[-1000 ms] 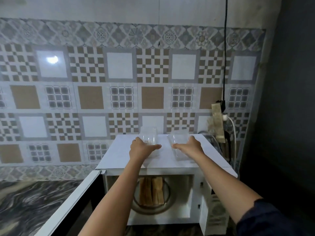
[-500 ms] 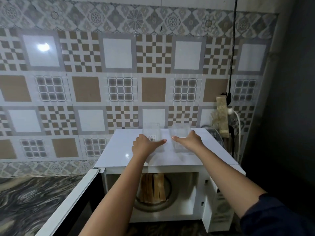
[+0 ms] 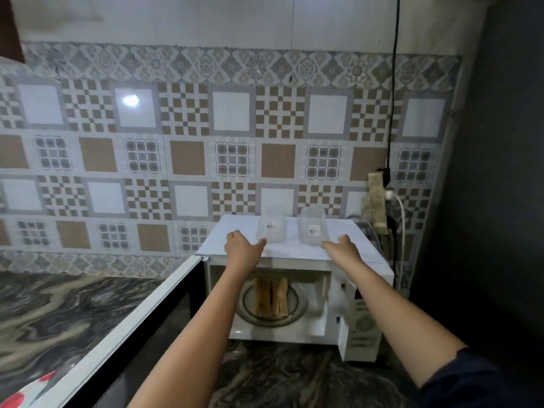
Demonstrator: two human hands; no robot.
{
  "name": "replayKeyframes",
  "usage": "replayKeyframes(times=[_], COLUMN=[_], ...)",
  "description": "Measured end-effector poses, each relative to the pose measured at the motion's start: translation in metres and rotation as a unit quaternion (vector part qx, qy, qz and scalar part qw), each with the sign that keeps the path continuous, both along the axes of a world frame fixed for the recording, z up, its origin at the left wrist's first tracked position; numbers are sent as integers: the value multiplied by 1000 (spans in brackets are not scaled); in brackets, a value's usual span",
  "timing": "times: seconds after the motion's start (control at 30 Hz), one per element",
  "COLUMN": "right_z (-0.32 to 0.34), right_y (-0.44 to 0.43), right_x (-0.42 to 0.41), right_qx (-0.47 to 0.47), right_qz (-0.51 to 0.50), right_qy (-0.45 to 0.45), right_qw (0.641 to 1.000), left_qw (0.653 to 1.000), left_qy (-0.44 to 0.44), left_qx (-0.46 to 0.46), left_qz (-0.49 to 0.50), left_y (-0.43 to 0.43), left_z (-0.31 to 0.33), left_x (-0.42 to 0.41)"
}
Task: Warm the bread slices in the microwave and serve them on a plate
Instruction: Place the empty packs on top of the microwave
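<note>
Hovering above open microwave (image 3: 294,254); bread slices (image 3: 271,297) loaded.
Left hand (image 3: 243,250), right hand (image 3: 343,250): fingers apart, empty. Next, likely: swing door (image 3: 126,322) shut.

Head camera faces forward, slightly down, seemingly near the microwave (image 3: 294,256).

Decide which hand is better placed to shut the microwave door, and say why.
Left, probably. The door hangs open on the left of the microwave, and the left hand is on that side, holding nothing. The right hand would have to reach across in front of the bread.
</note>
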State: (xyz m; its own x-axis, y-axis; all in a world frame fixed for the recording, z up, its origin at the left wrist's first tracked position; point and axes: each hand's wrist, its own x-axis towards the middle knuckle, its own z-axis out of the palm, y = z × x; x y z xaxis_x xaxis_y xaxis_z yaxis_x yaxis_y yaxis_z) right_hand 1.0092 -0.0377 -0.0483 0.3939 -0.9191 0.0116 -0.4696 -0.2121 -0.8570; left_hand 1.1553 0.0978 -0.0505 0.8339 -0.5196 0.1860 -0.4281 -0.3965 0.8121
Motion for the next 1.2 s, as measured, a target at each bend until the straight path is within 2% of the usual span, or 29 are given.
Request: replayKeyframes(times=[0.2, 0.4, 0.6, 0.7, 0.83, 0.97, 1.2], right_z=[-10, -15, -18, -27, -44, -61, -80], right_y=[87, 169, 268, 324, 386, 403, 366], right_x=[-29, -29, 7, 28, 50, 53, 9], right_qx=[-42, -93, -179, -212, -266, -309, -371], right_qz=[87, 197, 282, 355, 433, 434, 416], right_qy=[9, -1, -36, -54, -51, -17, -98], right_qw=[995, 976, 942, 909, 860, 846, 824], left_qw=[996, 982, 923, 892, 919, 940, 925], left_qy=[-39, -77, -72, 12, 114, 126, 158], left_qx=[-79, -136, -305, -354, -309, -288, -341], left_qz=[33, 102, 223, 279, 216, 135, 61], left_y=[99, 198, 298, 337, 356, 354, 340], left_z=[-5, -3, -31, -70, -123, -142, -154], left_x=[-45, -66, -58, -49, -44, -55, -96])
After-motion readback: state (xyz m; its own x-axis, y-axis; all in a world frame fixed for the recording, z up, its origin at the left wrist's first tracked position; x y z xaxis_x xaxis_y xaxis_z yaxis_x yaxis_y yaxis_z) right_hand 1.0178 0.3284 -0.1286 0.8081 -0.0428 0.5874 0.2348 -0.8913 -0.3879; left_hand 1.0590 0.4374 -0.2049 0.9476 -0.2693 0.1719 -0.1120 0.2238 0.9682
